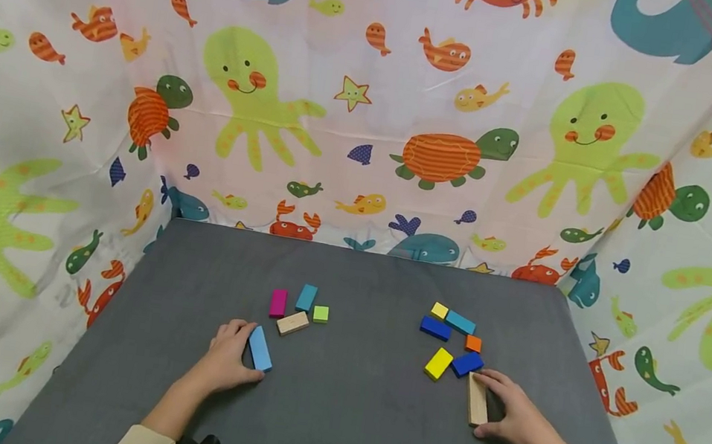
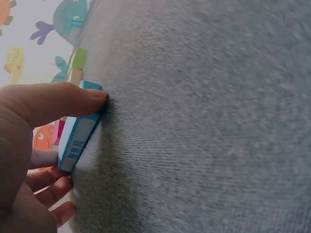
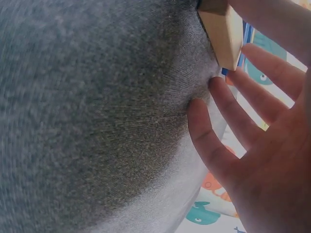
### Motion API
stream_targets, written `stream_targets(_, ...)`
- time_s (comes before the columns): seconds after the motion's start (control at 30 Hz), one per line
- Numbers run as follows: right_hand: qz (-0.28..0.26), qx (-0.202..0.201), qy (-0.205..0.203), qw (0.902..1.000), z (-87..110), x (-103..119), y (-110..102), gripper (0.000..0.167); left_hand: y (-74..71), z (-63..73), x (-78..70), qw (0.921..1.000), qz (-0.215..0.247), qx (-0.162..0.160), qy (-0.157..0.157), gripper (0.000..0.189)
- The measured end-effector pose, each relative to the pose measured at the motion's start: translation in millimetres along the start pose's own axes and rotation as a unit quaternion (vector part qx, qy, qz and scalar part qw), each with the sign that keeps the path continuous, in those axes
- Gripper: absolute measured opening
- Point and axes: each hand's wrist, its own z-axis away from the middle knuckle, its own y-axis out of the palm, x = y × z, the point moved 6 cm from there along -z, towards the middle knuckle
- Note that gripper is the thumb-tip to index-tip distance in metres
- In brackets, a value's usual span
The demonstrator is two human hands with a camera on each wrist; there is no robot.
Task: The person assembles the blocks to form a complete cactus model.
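My left hand pinches a light blue block lengthwise, thumb at its near end and fingers at its far end. Printed marks show on the side of this blue block in the left wrist view. On the right, my right hand spans a natural wood block, with the thumb at the near end and fingertips at the far end. The wood block shows its plain side in the right wrist view, where the other fingers spread out beside it. Its far end lies close to a dark blue block.
Beyond my left hand lie a magenta block, a teal block, a small green block and a short wood block. Near my right hand are a yellow block, an orange block and several others. A patterned curtain borders the grey table.
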Motion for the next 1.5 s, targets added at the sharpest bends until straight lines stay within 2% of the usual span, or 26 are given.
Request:
stream_targets(0.23, -0.004, -0.003, 0.008, 1.0, 0.5, -4, 1, 0.092, 3.3, 3.0, -6.5, 0.9998, 0.011, 0.016, 0.004, 0.097)
stream_targets(0.4, -0.008, -0.004, 0.014, 0.9999, 0.6, -6, 2, 0.091, 5.8, 2.6, -15.9, 0.9995, 0.018, 0.019, 0.019, 0.097)
stream_targets(0.63, -0.015, -0.002, 0.014, 0.9998, 1.3, -10, 7, 0.092, 2.2, 4.9, -30.8, 0.9987, 0.03, 0.026, 0.032, 0.097)
stream_targets(0.97, -0.021, -0.022, -0.044, 0.9986, -1.1, -7, 0, 0.087, -2.6, 8.2, -61.9, 0.9971, 0.032, 0.01, 0.069, 0.096)
stream_targets(1.23, -0.027, -0.001, -0.009, 0.9996, -3.7, -11, 1, 0.097, 13.6, 9.4, -77.9, 0.994, 0.044, 0.045, 0.089, 0.096)
stream_targets(1.5, -0.01, -0.003, 0.009, 0.9999, -3.0, -8, 2, 0.103, 28.3, 6.7, -95.6, 0.9887, 0.052, 0.075, 0.119, 0.094)
